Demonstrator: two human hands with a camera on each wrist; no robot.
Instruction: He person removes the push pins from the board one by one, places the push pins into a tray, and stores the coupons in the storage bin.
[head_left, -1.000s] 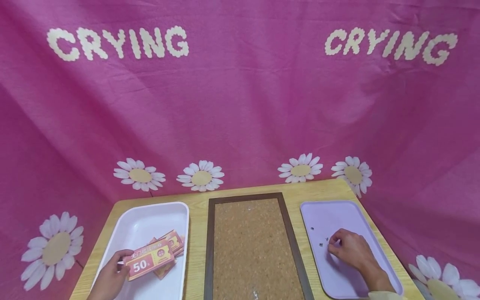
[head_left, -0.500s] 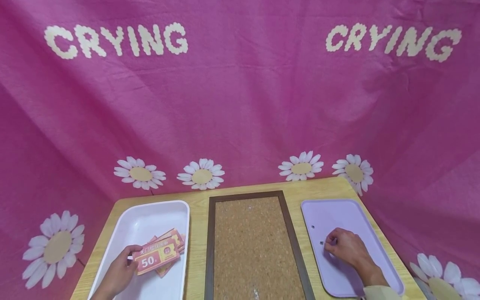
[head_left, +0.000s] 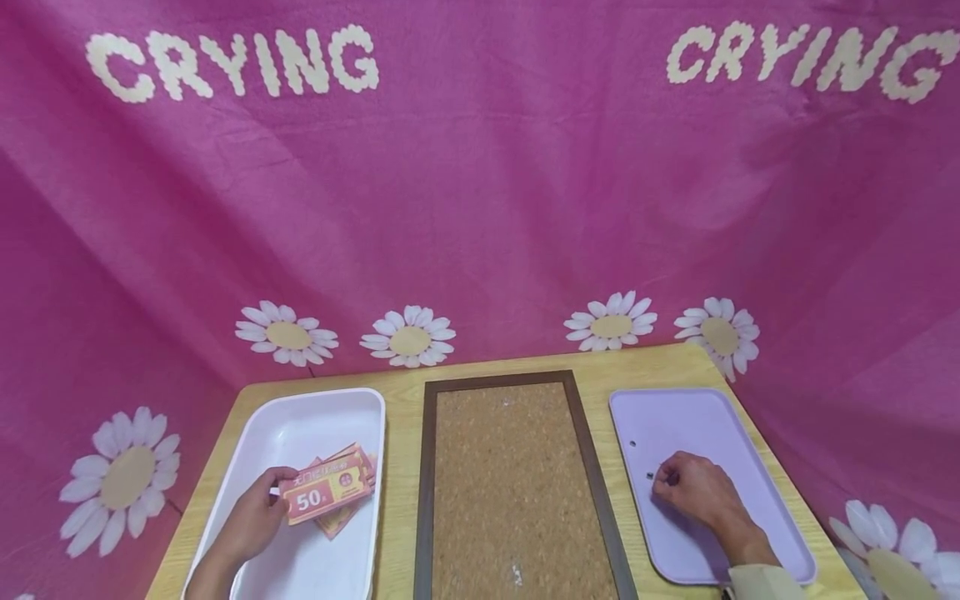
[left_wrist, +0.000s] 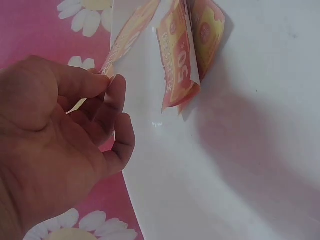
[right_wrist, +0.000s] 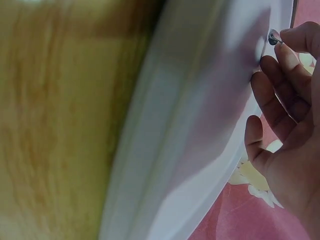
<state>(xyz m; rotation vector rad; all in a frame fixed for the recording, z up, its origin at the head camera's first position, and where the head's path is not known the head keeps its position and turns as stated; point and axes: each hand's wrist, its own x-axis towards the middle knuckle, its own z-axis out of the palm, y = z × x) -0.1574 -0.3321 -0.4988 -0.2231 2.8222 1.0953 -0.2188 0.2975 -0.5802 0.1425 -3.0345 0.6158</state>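
My left hand (head_left: pixel 255 515) pinches a red and yellow paper coupon (head_left: pixel 321 502) marked 50 at its left edge, over the white bin (head_left: pixel 255 433). More coupons (head_left: pixel 362 450) lie in the bin behind it; the left wrist view shows these loose coupons (left_wrist: pixel 177 60) apart from my fingers. My right hand (head_left: pixel 701 492) is low over the purple tray (head_left: pixel 682 412), with fingers bent. In the right wrist view a small metal thumbtack (right_wrist: pixel 273 38) sits at the tips of thumb and index finger, pinched by its pin. Two tacks (head_left: pixel 649 475) lie on the tray beside this hand.
Between bin and tray lies a cork board (head_left: pixel 506 475) with a dark brown frame. Everything stands on a light wooden table (head_left: pixel 401 408). A pink curtain (head_left: pixel 480 208) with daisies and lettering hangs behind and along both sides.
My left hand has moved right and slightly up with the coupon. Of three tacks visible on the tray earlier, one has left its place by my right fingers. The head view has shifted slightly.
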